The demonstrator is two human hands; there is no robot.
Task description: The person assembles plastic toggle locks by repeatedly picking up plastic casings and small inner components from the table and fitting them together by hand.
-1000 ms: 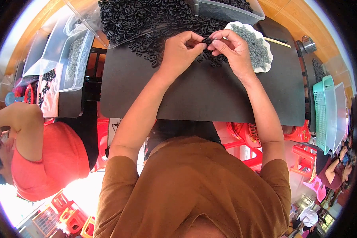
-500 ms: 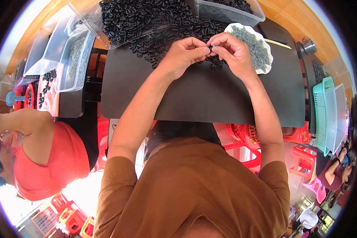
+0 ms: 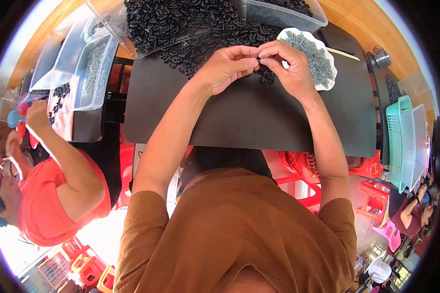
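Over the far half of the dark table, my left hand [image 3: 230,68] pinches a small black plastic piece [image 3: 259,59] between thumb and fingertips. My right hand [image 3: 289,66] is closed in a pinch against the same spot, its fingertips meeting those of the left. Whatever the right fingers hold there is too small to make out. Just beyond both hands spreads a large heap of small black plastic pieces [image 3: 181,24] with holes in them. A white scalloped dish [image 3: 330,73] full of tiny grey pieces [image 3: 310,56] stands beside my right hand.
A clear plastic bin [image 3: 283,18] of black pieces sits at the far edge. Yellowish sticks [image 3: 343,53] lie right of the dish. On the left are clear tubs [image 3: 90,100] and a co-worker in red [image 3: 63,205]; on the right, a green basket [image 3: 398,141].
My hands stay nearly in place, with the fingertips drawn slightly closer over the small piece. The co-worker at left has shifted, the arm now bent with the forearm raised toward the side table.
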